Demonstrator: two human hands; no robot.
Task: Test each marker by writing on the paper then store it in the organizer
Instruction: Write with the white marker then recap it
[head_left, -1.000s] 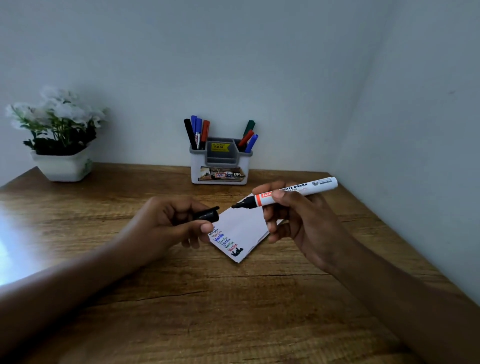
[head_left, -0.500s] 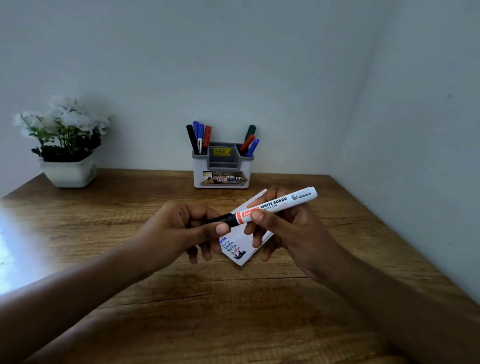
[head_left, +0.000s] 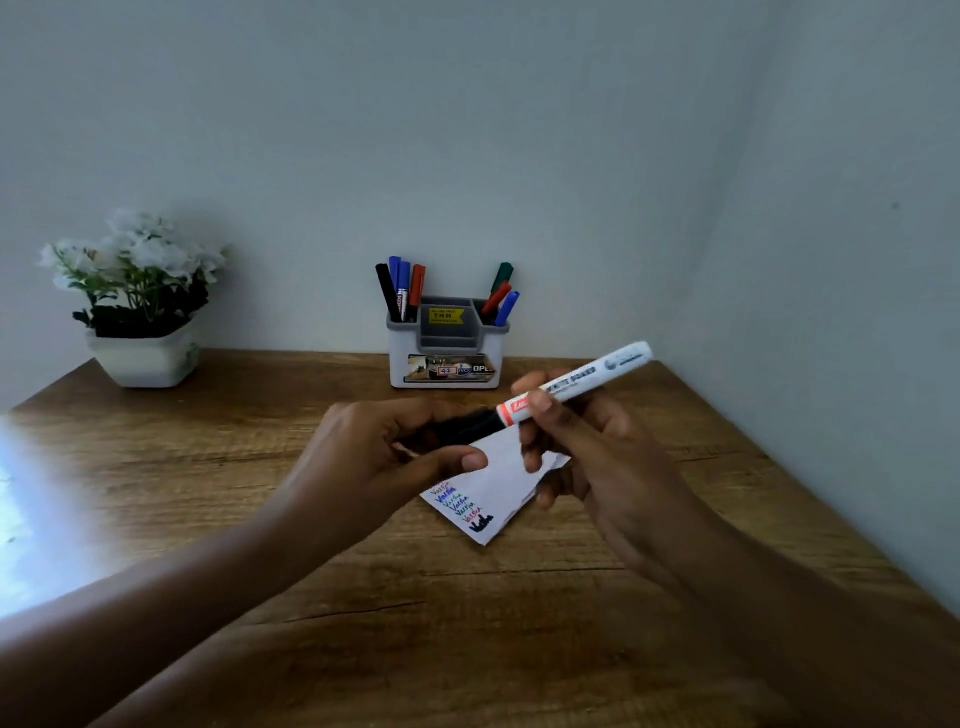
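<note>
My right hand (head_left: 582, 452) grips a white whiteboard marker (head_left: 576, 384) by its barrel, tail pointing up and to the right. My left hand (head_left: 384, 457) is closed around the marker's black cap (head_left: 467, 426), which sits on the tip end. Under both hands a small white paper (head_left: 488, 493) lies on the wooden desk (head_left: 467, 597), with several short words in red, blue and black. The grey and white organizer (head_left: 447, 348) stands against the back wall. It holds several markers on its left side and three on its right.
A white pot of white flowers (head_left: 140, 306) stands at the back left of the desk. A side wall runs close along the desk's right edge. Bright glare covers the desk's left edge.
The cap, held apart from the tip a second ago, now sits on the marker's tip. Both hands have come together above the paper, and the view has tilted slightly.
</note>
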